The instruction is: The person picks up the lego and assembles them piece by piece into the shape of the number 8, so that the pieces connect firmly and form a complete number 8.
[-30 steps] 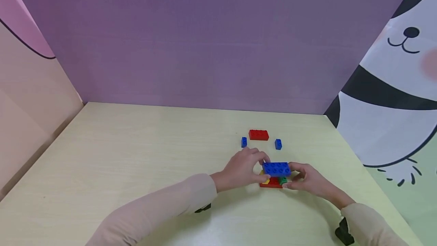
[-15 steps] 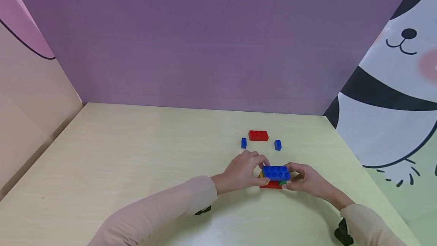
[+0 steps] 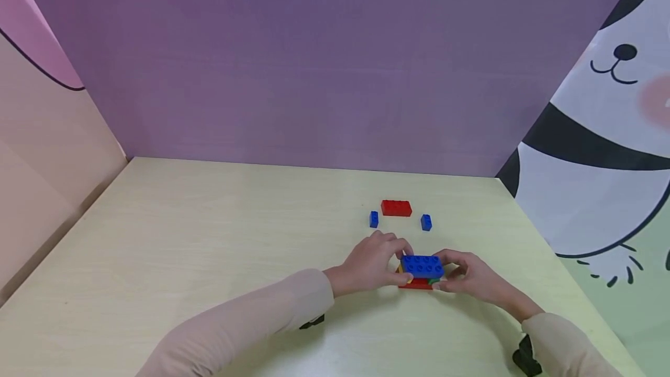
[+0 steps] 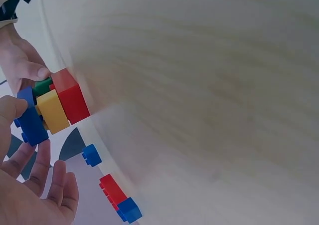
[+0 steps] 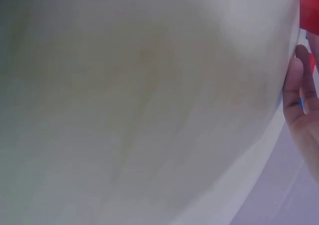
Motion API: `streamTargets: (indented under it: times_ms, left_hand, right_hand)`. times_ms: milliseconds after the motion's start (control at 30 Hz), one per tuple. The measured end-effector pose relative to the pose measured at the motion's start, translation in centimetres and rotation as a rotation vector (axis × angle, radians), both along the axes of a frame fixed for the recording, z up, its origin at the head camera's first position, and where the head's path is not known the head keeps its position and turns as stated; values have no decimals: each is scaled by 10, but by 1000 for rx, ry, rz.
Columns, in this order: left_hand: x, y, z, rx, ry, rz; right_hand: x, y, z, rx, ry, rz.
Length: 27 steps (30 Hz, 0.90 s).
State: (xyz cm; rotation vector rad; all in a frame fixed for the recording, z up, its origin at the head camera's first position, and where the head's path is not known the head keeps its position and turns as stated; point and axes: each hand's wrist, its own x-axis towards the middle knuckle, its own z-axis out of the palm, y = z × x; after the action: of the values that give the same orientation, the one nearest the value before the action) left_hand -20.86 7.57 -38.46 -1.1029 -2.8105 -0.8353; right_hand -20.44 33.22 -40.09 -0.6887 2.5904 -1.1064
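The stacking looks, as a judgement, more than half done, with the base brick [image 3: 417, 284], a red one lowest on the table [image 3: 235, 237], as its foundation. On the base brick's left end sits the yellow brick [image 4: 53, 112], on its right end the green brick [image 4: 43, 87], and above it, bridging both, lies the big blue brick [image 3: 421, 266]. A gap seems to show above the yellow, so pressing the blue fully home is probably unfinished. The left hand [image 3: 374, 266], at the base brick's left, is half curled, thumb and a fingertip pinching the big blue brick while its other fingers spread loosely. The right hand [image 3: 471, 277], at the base brick's right, closes thumb and forefinger round that end of the stack; I cannot tell which brick takes most of the grip. What may be left is three loose pieces: the spare red brick [image 3: 396, 208] beyond the base brick and slightly left, one small blue brick [image 3: 374, 219] beyond it farther left, and another small blue brick [image 3: 426, 223] beyond it, slightly right. Counted: two red, one big blue, two small blue, one yellow, one green, seven visible, four of them stacked.
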Motion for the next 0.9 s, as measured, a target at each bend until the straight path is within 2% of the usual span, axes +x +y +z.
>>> streamTargets:
  times_ms: [433, 900]
  left_hand:
    - [-2, 0, 3, -9, 1, -2]
    - [-1, 1, 4, 7, -7, -12]
  right_hand:
    - [-2, -2, 6, 26, 3, 24]
    - [-3, 2, 10, -4, 39, 80]
